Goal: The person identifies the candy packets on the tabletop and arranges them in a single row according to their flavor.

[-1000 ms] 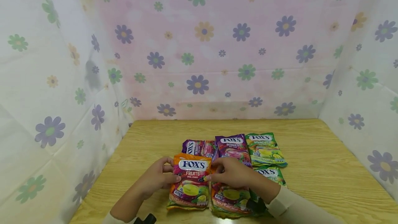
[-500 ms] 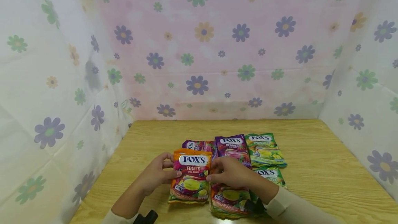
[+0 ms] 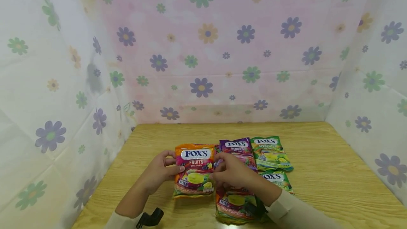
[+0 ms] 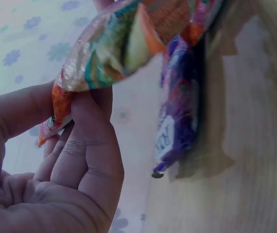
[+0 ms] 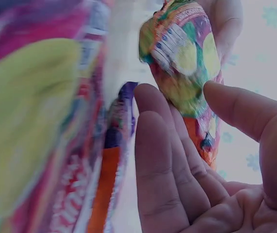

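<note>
An orange bag of Fox's Fruits oval candy (image 3: 194,172) is held up off the table, its printed front toward me. My left hand (image 3: 160,170) pinches its left edge, thumb in front; in the left wrist view the bag's edge (image 4: 99,58) sits between thumb and fingers. At its right edge, my right hand (image 3: 236,173) grips it, with the thumb against the bag (image 5: 182,82) in the right wrist view. A second Fruits bag (image 3: 234,206) lies below my right hand, partly covered. Behind the held bag, a purple Berries bag (image 4: 180,102) is mostly hidden in the head view.
Another purple Berries bag (image 3: 236,147) lies behind my right hand. Beside it is a green Spring Tea bag (image 3: 270,153), with a second green bag (image 3: 277,178) nearer, partly under my forearm. Flowered cloth (image 3: 203,63) stands around the wooden table (image 3: 324,179).
Both hands have raised the Fruits candy bag up and away from me, so it now covers most of the sideways Berries bag. The other bags have not moved.
</note>
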Available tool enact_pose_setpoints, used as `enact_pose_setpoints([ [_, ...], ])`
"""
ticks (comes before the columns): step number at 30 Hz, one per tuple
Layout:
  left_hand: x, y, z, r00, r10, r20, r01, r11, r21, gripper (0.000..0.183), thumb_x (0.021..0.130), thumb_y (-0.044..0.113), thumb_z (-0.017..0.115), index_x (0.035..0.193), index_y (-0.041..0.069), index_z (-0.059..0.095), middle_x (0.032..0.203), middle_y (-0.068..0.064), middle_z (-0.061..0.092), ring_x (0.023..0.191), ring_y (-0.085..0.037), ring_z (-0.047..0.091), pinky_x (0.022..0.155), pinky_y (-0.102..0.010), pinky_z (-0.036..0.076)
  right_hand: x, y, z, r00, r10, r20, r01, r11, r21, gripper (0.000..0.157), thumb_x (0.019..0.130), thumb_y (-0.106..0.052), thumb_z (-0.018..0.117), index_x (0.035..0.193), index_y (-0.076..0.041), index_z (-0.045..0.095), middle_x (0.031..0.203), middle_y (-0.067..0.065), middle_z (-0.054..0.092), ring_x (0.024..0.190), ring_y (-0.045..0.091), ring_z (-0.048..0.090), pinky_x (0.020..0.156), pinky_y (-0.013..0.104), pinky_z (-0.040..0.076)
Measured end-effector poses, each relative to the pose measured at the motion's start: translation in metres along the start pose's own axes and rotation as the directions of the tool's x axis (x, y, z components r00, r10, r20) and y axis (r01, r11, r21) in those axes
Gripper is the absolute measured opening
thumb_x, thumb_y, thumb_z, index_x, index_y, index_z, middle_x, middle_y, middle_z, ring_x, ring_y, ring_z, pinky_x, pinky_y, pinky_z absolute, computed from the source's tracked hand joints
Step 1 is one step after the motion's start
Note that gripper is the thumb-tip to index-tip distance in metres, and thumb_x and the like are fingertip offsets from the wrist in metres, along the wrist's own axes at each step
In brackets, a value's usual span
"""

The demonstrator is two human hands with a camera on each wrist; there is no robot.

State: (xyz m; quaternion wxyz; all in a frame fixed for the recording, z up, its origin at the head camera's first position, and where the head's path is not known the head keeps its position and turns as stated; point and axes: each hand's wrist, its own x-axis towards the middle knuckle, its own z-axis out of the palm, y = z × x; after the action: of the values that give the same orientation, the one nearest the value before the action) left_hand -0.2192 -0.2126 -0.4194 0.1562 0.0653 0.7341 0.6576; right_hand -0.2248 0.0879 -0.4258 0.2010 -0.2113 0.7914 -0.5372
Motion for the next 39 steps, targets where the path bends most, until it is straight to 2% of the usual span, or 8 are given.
enact_pose_setpoints([
  [7,0.007,0.012,0.000,0.997,0.024,-0.072,-0.026,0.999,-0.024,0.048,0.093,0.015,0.077,0.123,0.003,0.042,0.125,-0.020,0.070,0.097,-0.030,0.075,0.084,-0.043,0.064,0.005,-0.011,-0.004,0.993,-0.028,-0.112,0.026,1.000,-0.016,0.062,0.092,-0.024,0.080,0.144,-0.008,0.050,0.101,0.008,0.069,0.073,0.025,0.071,0.064,0.045,0.063],
  [16,0.011,0.030,-0.008,0.979,0.085,-0.183,-0.088,0.996,-0.010,0.046,0.096,0.015,0.076,0.129,0.006,0.046,0.125,-0.018,0.068,0.099,-0.028,0.075,0.083,-0.041,0.064,0.019,-0.026,-0.006,0.983,-0.049,-0.179,0.058,0.997,0.043,0.064,0.091,-0.024,0.081,0.146,-0.013,0.052,0.106,0.009,0.070,0.078,0.027,0.073,0.069,0.047,0.064],
  [21,0.013,0.039,-0.017,0.972,0.122,-0.201,-0.129,0.991,-0.022,0.050,0.098,0.019,0.074,0.136,0.006,0.044,0.123,-0.014,0.067,0.100,-0.025,0.074,0.085,-0.039,0.064,0.029,-0.038,-0.005,0.972,-0.075,-0.225,0.085,0.996,0.037,0.061,0.091,-0.024,0.081,0.145,-0.017,0.054,0.106,0.007,0.072,0.083,0.023,0.074,0.076,0.045,0.064],
  [24,0.015,0.045,-0.023,0.967,0.143,-0.209,-0.152,0.988,-0.026,0.054,0.099,0.022,0.072,0.142,0.005,0.043,0.122,-0.010,0.068,0.101,-0.022,0.075,0.085,-0.037,0.064,0.034,-0.045,-0.004,0.966,-0.085,-0.243,0.102,0.993,0.056,0.059,0.091,-0.022,0.080,0.144,-0.016,0.055,0.106,0.008,0.072,0.084,0.026,0.074,0.079,0.047,0.064],
  [28,0.018,0.051,-0.032,0.960,0.179,-0.214,-0.191,0.981,-0.038,0.057,0.101,0.022,0.070,0.148,0.007,0.042,0.125,-0.005,0.068,0.102,-0.019,0.074,0.085,-0.035,0.064,0.042,-0.053,-0.001,0.961,-0.077,-0.264,0.109,0.988,0.107,0.058,0.091,-0.021,0.080,0.144,-0.018,0.056,0.108,0.010,0.072,0.084,0.027,0.073,0.073,0.042,0.064],
  [34,0.020,0.051,-0.049,0.949,0.254,-0.189,-0.274,0.958,-0.089,0.056,0.103,0.010,0.062,0.154,0.006,0.038,0.130,0.002,0.067,0.107,-0.017,0.071,0.085,-0.032,0.063,0.056,-0.055,0.008,0.957,-0.063,-0.284,0.123,0.972,0.198,0.056,0.091,-0.019,0.079,0.143,-0.022,0.058,0.114,0.008,0.071,0.084,0.027,0.071,0.057,0.029,0.058],
  [37,0.019,0.048,-0.058,0.935,0.282,-0.216,-0.314,0.941,-0.130,0.051,0.103,0.003,0.058,0.149,0.002,0.037,0.127,0.004,0.067,0.104,-0.014,0.070,0.081,-0.026,0.062,0.068,-0.055,0.016,0.956,-0.073,-0.284,0.138,0.967,0.215,0.055,0.092,-0.019,0.077,0.144,-0.024,0.059,0.117,0.005,0.071,0.088,0.026,0.071,0.061,0.029,0.059],
  [39,0.019,0.046,-0.063,0.926,0.286,-0.246,-0.330,0.930,-0.162,0.046,0.103,0.001,0.058,0.144,0.001,0.038,0.124,0.004,0.068,0.102,-0.012,0.070,0.079,-0.023,0.061,0.076,-0.057,0.021,0.951,-0.090,-0.297,0.156,0.966,0.208,0.055,0.092,-0.019,0.077,0.145,-0.023,0.060,0.120,0.005,0.071,0.093,0.024,0.071,0.070,0.031,0.062],
])
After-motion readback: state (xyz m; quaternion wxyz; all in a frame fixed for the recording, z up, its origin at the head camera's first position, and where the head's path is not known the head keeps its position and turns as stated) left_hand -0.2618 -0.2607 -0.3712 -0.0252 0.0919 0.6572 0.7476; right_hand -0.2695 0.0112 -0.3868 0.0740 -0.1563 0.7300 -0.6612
